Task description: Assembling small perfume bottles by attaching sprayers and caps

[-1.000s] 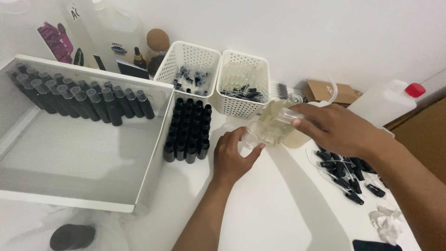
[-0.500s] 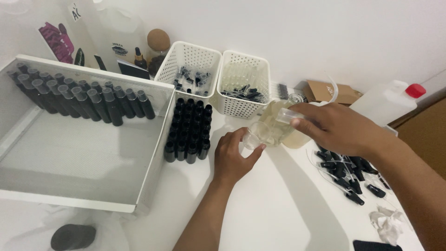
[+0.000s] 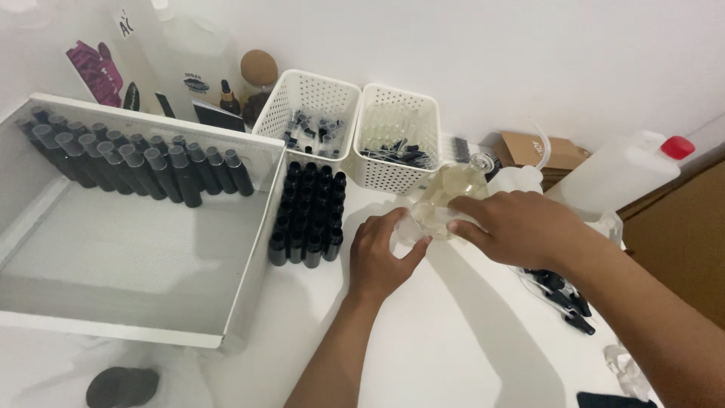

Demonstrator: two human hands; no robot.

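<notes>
Left of the fingers stands a block of small black cylindrical bottles [image 3: 308,215] on the white worktop [image 3: 453,340] — unmoved since a second ago. The left hand [image 3: 384,257] keeps its fingers curled around something small and clear that I cannot make out. Just right, the right hand [image 3: 521,227] stays clamped on a tilted clear glass flask of pale yellow liquid [image 3: 445,200], touching the left fingers — barely shifted from before. Beyond stand two white perforated plastic baskets [image 3: 355,128].
</notes>
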